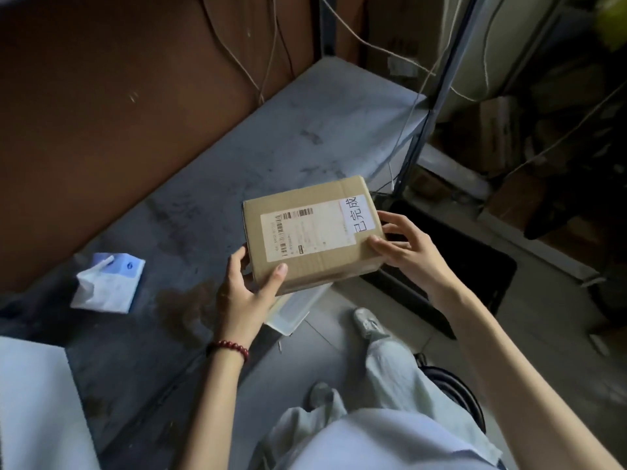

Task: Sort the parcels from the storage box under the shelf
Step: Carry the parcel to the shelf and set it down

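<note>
A brown cardboard parcel [312, 232] with a white barcode label and a white tag of handwritten characters is held level over the front edge of the grey shelf board [237, 157]. My left hand [246, 293] grips its near left corner, thumb on the top face and fingers underneath. My right hand [403, 245] touches the parcel's right end with its thumb on the top edge and fingers spread beside the box. The black storage box [475, 276] lies on the floor below and to the right of the parcel, mostly dark inside.
A white and blue tissue pack [108, 283] lies on the shelf board at the left. A blue shelf post [437, 96] rises right of the board, with cables hanging. Cardboard boxes [509, 144] crowd the dark right side. My legs and shoes are below.
</note>
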Demonstrator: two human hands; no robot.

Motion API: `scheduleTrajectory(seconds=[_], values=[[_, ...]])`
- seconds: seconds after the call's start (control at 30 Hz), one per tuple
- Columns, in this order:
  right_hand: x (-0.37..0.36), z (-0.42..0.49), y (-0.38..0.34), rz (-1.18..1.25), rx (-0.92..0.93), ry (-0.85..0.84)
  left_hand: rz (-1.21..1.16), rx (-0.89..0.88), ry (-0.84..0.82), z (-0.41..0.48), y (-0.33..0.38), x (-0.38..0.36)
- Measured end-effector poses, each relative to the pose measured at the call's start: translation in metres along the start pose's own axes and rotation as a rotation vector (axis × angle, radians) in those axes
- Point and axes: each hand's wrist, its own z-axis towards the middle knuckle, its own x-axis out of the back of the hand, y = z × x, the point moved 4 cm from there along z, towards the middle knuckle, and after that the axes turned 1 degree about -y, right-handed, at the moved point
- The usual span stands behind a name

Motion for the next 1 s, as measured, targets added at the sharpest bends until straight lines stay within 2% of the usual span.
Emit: scheduleTrajectory(seconds=[0.17, 0.3, 0.4, 0.5, 0.6, 0.77, 1.0], values=[[-0.003, 0.086, -0.006, -0.062, 0.048, -0.222, -0.152, 0.093, 0.221, 0.034, 0.001, -0.029], [-0.013, 0.138, -0.02, -0.263, 0.167, -0.35, -0.312, 0.141, 0.451, 0.056, -0.006, -0.057], [-0.03, 0.167, -0.028, -0.361, 0.213, -0.421, -0.247, 0.19, 0.599, 0.064, -0.018, -0.062], [-0.054, 0.188, -0.03, -0.442, 0.266, -0.485, -0.128, 0.255, 0.676, 0.075, -0.031, -0.058], [-0.077, 0.204, -0.023, -0.49, 0.29, -0.522, -0.049, 0.308, 0.664, 0.093, -0.04, -0.051], [-0.104, 0.222, -0.011, -0.561, 0.262, -0.524, -0.024, 0.394, 0.503, 0.118, -0.046, -0.038], [-0.129, 0.231, -0.002, -0.52, 0.202, -0.432, 0.144, 0.433, 0.345, 0.135, -0.055, -0.028]])
